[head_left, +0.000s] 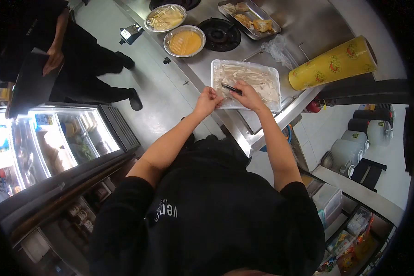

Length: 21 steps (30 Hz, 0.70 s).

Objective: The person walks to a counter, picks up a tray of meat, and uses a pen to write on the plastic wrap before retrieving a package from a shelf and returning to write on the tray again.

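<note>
White tray (278,87) of pale food (246,73) sits on the counter, directly under both hands. Right hand (250,95) grips black tool (233,89) over it; left hand (209,100) pinched at near-left corner, can't tell on what. Shirt (230,207) print looks like "ven"; yellow roll (333,64) logos unreadable.
</note>
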### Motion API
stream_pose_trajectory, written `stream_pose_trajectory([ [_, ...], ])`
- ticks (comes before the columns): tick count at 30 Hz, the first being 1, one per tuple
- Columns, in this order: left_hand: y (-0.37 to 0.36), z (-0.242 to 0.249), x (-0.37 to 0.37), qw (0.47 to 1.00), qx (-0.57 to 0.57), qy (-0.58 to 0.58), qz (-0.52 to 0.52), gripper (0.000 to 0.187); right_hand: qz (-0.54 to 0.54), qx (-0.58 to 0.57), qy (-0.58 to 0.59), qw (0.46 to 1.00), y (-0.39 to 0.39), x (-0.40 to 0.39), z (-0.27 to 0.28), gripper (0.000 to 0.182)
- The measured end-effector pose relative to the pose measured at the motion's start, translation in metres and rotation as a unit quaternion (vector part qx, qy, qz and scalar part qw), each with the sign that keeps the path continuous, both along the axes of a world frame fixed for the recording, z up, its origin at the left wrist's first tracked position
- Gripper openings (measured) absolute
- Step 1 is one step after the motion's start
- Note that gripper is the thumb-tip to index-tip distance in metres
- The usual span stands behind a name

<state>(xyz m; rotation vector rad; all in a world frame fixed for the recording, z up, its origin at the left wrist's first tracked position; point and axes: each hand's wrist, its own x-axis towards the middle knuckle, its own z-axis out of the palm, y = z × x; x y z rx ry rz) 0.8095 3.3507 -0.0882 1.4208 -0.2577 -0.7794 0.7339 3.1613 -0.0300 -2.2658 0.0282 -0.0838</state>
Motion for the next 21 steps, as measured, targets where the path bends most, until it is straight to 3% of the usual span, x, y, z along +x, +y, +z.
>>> stream_pose_trajectory([
  [9,0.000,0.019,-0.006,0.993,0.118,-0.009,-0.003,0.037,-0.032,0.066,0.034,0.997,-0.008,0.002,-0.001,0.021],
  [17,-0.004,0.028,-0.001,0.982,0.145,0.122,-0.006,0.019,-0.042,0.052,-0.012,0.998,-0.012,0.003,-0.010,0.023],
  [21,-0.004,0.030,0.000,0.979,0.164,0.120,-0.023,0.019,-0.038,0.066,0.003,0.997,-0.013,0.003,-0.007,0.022],
])
